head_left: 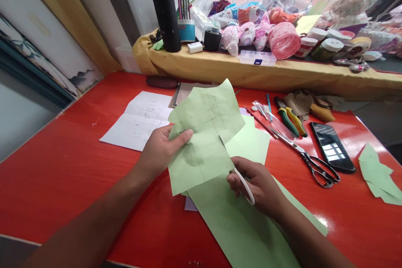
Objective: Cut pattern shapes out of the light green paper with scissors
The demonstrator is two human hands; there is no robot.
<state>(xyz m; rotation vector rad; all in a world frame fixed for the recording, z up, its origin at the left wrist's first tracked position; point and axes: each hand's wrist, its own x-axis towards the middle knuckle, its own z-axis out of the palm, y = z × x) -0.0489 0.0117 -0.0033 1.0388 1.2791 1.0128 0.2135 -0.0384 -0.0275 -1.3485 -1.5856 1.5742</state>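
Toward the near edge of the red bench (63, 167), above a large green sheet (238, 226), the left hand (158, 150) pinches the green paper piece (204, 134) by its left edge. The right hand (260, 188) is closed around white-handled scissors (245, 184), whose blades are hidden beneath the piece.

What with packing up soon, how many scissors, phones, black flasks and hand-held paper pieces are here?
Scissors: 2, white-handled scissors in the right hand, black-handled scissors on the table
Phones: 1
Black flasks: 1
Green paper held by the left hand: 1
Total: 5
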